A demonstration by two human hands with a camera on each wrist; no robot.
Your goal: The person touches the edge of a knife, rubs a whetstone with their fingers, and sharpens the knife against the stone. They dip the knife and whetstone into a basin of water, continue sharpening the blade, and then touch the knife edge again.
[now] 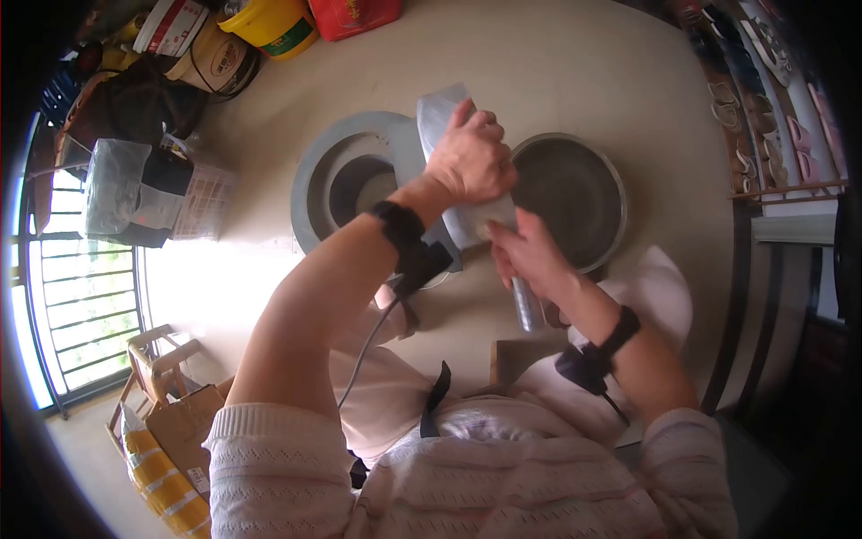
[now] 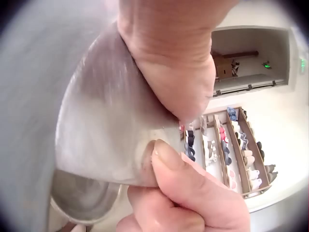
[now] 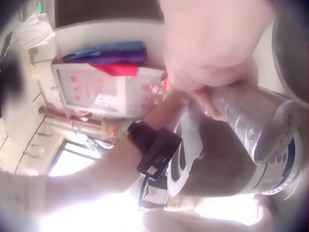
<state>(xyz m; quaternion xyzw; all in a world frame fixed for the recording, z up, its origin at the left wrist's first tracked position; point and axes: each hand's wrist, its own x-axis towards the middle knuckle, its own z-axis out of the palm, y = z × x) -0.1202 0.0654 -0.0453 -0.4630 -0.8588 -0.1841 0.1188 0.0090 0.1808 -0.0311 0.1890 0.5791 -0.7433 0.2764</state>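
A kitchen cleaver with a broad, dull metal blade and a tubular metal handle is held between both hands. My left hand grips the blade's upper part, its fingers curled over one edge. Around the neck of the handle, my right hand holds on, its thumb pressed against the blade beside the heel. In the left wrist view the blade's curved edge lies over a grey surface. The handle's rounded end sticks out below my right hand in the right wrist view. The left palm side is hidden.
Under the cleaver stands a grey ring-topped container with a dark round opening. A round metal basin is just to its right. Buckets line the back left; a shoe rack stands at right. A white crate sits by the window.
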